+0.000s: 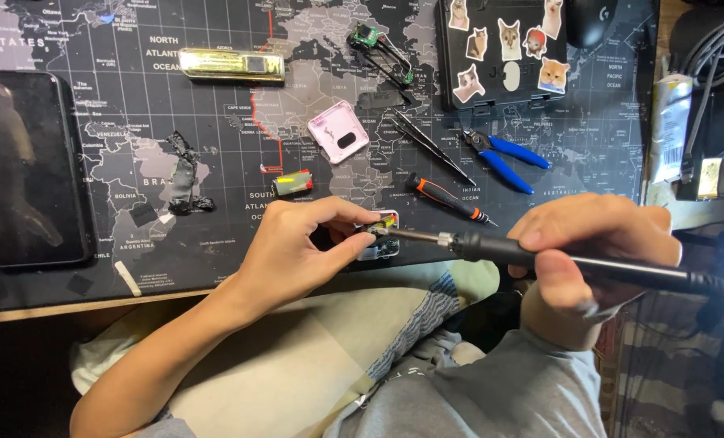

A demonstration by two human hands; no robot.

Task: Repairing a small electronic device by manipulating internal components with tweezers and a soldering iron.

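My left hand (301, 247) pinches a small electronic device (378, 237) with a clear shell and exposed parts, at the front edge of the dark map-printed desk mat (135, 122). My right hand (589, 243) grips a black soldering iron (500, 250) like a pen. Its metal tip touches the top of the small device, right by my left thumb and forefinger.
On the mat lie a pink square case (338, 131), an orange-black screwdriver (447, 199), blue pliers (504, 158), black tweezers (431, 146), a small circuit board with wires (378, 45), a gold bar-shaped object (232, 65), a small battery cell (293, 182), a phone (25, 166) and a stickered black box (504, 49).
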